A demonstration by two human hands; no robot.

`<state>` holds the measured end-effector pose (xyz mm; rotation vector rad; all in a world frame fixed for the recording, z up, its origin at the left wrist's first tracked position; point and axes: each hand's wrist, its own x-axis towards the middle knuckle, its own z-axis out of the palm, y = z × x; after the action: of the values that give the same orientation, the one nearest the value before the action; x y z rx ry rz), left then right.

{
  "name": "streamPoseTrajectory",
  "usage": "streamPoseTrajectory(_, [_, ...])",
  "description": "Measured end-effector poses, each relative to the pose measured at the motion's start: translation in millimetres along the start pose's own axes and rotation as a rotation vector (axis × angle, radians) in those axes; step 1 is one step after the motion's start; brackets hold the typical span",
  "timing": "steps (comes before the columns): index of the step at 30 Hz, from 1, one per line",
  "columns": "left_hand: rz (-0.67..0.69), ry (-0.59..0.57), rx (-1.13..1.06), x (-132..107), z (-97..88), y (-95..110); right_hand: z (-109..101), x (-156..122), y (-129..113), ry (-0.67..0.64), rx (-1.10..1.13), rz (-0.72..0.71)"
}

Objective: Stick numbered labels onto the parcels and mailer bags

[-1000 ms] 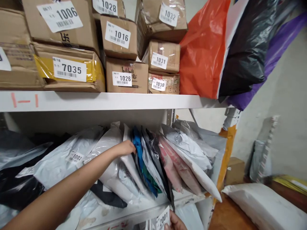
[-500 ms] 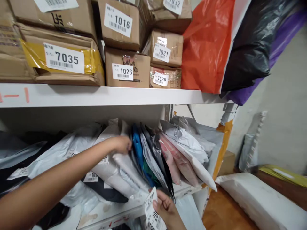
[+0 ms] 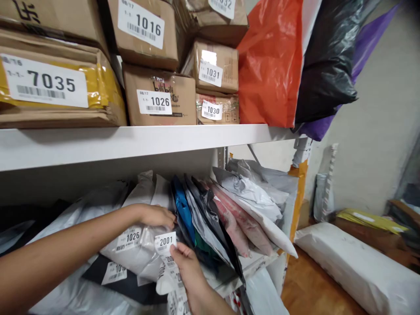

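Palm down, reaching left hand (image 3: 156,215) across, resting half-curled fingers (image 3: 169,217) on grey parcel (image 3: 141,254); below, pinching 2001 label (image 3: 166,242) in right hand (image 3: 187,267).

Boxes (image 3: 159,94) on upper shelf (image 3: 147,140); mailer bags (image 3: 249,205) beneath; parcel (image 3: 354,267) on floor (image 3: 305,291), right

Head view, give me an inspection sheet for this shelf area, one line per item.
Surface: white lower shelf, packed with soft bags on edge.
Job's things: label strip reading 2001; white bag labelled 1026.
Clutter: blue bag and pink bag alongside; numbered boxes on upper shelf.
Hands: left hand rests on white bag; right hand pinches label strip.
Cables: nothing seen.
Surroundings: orange bag and black bag above; white parcel on floor.
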<state>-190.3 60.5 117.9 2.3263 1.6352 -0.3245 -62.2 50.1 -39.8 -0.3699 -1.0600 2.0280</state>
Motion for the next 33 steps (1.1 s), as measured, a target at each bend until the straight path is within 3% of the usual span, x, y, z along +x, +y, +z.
streamPoseTrajectory(5, [-0.080, -0.044, -0.221, -9.5, 5.9, -5.0, 7.2, 19.3, 18.9, 0.120, 0.028, -0.024])
streamPoseTrajectory(9, [-0.119, 0.048, -0.230, -17.0, 12.1, -0.7, 10.4, 20.1, 24.0, 0.216, 0.021, -0.043])
streamPoseTrajectory(12, [-0.151, 0.143, -0.181, -21.1, 13.7, 5.2, 16.8, 12.5, 15.1, 0.170, 0.046, -0.071])
streamPoseTrajectory(18, [-0.175, 0.098, -0.327, -22.1, 15.3, 9.2, 18.4, 7.5, 7.8, 0.076, 0.073, -0.060])
streamPoseTrajectory(23, [-0.221, 0.193, -0.092, -23.0, 19.3, 18.5, 13.6, 16.9, 11.4, 0.081, 0.100, -0.038])
streamPoseTrajectory(29, [-0.262, 0.101, 0.096, -26.2, 18.1, 30.8, 8.1, -0.7, -1.6, -0.031, 0.052, 0.077])
streamPoseTrajectory(33, [-0.227, 0.070, 0.217, -26.8, 20.0, 33.3, 4.1, -9.6, 4.5, 0.025, 0.008, 0.188])
